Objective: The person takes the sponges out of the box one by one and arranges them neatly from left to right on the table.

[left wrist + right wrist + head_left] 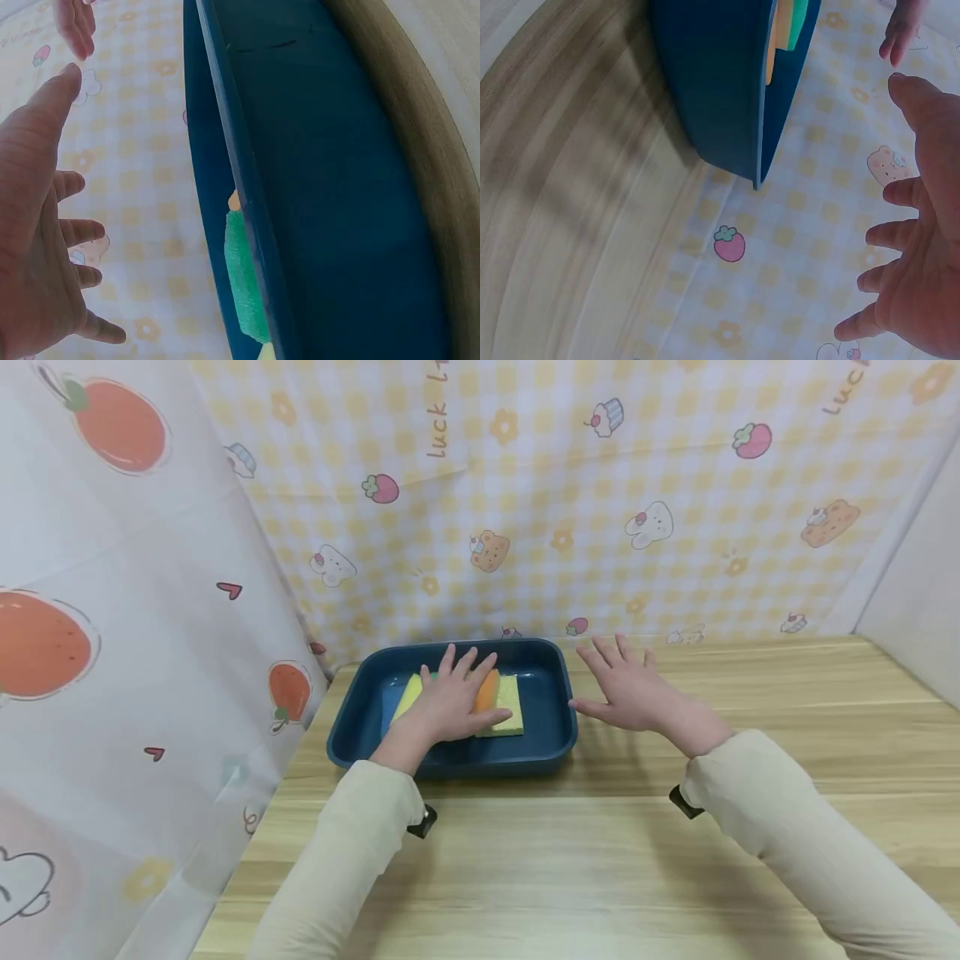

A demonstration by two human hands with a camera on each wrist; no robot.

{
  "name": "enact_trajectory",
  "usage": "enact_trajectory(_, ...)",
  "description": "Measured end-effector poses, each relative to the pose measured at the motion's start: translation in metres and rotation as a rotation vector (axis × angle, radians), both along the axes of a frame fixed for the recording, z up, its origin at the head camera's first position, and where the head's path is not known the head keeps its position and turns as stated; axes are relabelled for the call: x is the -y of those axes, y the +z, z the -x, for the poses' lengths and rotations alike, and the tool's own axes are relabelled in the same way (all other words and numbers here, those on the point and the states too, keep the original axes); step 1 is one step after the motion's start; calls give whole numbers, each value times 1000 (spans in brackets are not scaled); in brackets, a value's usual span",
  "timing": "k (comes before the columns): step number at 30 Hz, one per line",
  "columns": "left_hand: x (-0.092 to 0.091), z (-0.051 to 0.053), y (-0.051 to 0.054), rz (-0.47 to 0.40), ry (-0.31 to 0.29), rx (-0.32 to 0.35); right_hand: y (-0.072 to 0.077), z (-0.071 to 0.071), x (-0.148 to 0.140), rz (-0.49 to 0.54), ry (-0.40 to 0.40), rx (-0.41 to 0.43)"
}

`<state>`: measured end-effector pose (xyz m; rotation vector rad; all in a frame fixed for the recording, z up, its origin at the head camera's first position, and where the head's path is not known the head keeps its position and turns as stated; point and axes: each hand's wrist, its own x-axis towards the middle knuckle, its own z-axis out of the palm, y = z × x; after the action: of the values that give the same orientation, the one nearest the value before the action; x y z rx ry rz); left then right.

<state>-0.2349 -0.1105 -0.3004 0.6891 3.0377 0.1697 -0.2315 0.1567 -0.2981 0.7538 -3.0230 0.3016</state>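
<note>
A dark blue tray (551, 714) holds a yellow sponge (510, 703), an orange one (486, 692), another yellow one (408, 695), a blue piece at the left and a green sponge (246, 277). My left hand (446, 702) hovers above the tray with its fingers spread, holding nothing; in the left wrist view this hand (41, 225) is clear of the tray wall. Just beyond the tray's right edge, my right hand (633, 693) is raised with fingers spread and empty. The right wrist view shows this hand (922, 232) apart from the tray (716, 90).
The tray stands on a wooden table (540, 868) near its back edge. Behind it hangs a yellow checked cloth (525, 527), and a white patterned cloth (172, 610) hangs at the left. A white wall (922, 577) borders the table's right side.
</note>
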Motion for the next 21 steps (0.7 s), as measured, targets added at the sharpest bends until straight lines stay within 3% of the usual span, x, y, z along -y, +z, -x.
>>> enact_trajectory(11,32,-1,-11,-49,51,13,3,4,21,-31,19,-2)
enact_trajectory(15,60,-2,-14,-116,97,9,4,8,35,-38,36,8)
enact_trajectory(21,116,-3,-15,-270,132,-40,6,15,56,-56,71,-39)
